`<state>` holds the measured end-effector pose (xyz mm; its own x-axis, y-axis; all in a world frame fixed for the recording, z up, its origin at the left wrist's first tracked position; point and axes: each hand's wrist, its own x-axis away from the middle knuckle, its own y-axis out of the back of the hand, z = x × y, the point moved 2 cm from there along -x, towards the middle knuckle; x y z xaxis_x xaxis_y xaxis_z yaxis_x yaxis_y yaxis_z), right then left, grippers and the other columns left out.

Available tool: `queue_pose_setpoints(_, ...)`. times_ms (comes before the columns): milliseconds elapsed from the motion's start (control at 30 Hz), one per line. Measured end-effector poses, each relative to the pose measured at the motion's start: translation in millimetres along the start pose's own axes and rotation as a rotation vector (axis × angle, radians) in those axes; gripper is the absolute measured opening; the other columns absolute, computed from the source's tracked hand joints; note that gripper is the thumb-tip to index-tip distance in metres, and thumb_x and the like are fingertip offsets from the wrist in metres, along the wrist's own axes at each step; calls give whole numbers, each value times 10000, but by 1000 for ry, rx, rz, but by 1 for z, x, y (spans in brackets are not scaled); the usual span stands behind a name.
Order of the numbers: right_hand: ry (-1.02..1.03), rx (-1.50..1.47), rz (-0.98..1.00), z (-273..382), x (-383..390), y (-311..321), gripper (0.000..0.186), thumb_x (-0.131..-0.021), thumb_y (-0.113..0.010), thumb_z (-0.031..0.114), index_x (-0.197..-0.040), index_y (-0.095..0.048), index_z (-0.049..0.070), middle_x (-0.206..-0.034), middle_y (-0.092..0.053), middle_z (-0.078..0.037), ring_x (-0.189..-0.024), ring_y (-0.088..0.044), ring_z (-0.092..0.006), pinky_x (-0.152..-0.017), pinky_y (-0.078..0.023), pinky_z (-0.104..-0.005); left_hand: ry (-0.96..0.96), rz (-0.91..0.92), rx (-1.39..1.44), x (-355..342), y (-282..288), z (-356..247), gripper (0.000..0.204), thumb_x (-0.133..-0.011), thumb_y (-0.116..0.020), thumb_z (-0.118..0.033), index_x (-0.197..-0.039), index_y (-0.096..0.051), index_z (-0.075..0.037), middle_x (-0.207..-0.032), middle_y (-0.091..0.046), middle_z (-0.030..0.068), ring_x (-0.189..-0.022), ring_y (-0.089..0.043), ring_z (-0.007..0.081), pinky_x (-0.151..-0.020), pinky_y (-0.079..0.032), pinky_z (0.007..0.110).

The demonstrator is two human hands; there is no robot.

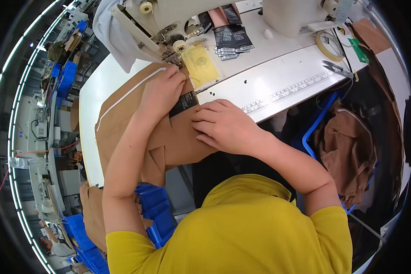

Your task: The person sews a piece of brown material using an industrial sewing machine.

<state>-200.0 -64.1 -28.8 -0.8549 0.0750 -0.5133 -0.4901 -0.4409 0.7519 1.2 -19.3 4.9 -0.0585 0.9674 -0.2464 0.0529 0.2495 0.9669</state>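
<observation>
Brown fabric (pixel 182 141) overhangs the white table's (pixel 283 75) edge under left hand (pixel 164 91) and right hand (pixel 226 125) (grip: can't tell).

The left hand (pixel 163 93) and the right hand (pixel 227 128) make two hands. There is one white sewing machine (pixel 285 18) on one bench (pixel 278 55). Two big bits of brown cloth are easy to count near the bench: one flat brown cloth (pixel 187 134) under the hands and one crumpled brown cloth (pixel 347 150) at the right. I see one dark label (pixel 184 102), one yellow patch (pixel 200 64), one tape roll (pixel 329 45), one pair of snips (pixel 337 69) and one ruler strip (pixel 285 93). The black cards (pixel 233 40) overlap, so I can't count them. There are at least three blue bins (pixel 66 78).
</observation>
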Motion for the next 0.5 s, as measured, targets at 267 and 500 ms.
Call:
queue_pose_setpoints(267, 22, -29, -112, -1, 0, -2, 160, -797, -687, 172, -902, -671, 52, -954, -631, -38, -1017, -576, -216, -931, -437, -359, 143, -45, 370, -4, 0, 7, 93, -837, -643, -92, -882, -664, -14, -899, -616, 107, -851, -602, 314, -749, -482, 384)
queue_pose_setpoints(500, 11, -34, -113, -1, -1, -1, 166, -795, -687, 171, -910, -670, 52, -958, -634, -39, -1023, -577, -217, -937, -433, -359, 149, -39, 355, -9, 0, 7, 97, -829, -651, -91, -879, -671, -10, -866, -625, 119, -867, -600, 311, -764, -478, 381)
